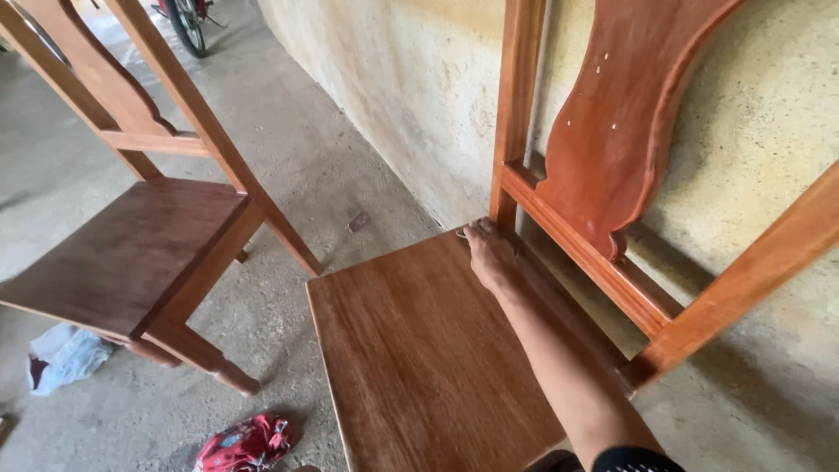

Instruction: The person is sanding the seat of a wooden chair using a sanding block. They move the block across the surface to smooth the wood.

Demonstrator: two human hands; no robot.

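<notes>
My right hand (486,252) reaches along the back edge of a reddish-brown wooden chair seat (419,350), fingers curled at the seat's back corner beside the chair's back post (516,105). A small pale bit shows at the fingertips; I cannot tell what it is or whether the hand grips it. The carved back splat (612,131) rises to the right of my forearm. My left hand is out of view.
A second wooden chair (131,245) stands to the left on the concrete floor. A rough plaster wall (411,96) runs close behind the near chair. A blue-white rag (65,357) and a red cloth (247,444) lie on the floor. A bike wheel (185,24) shows at the top.
</notes>
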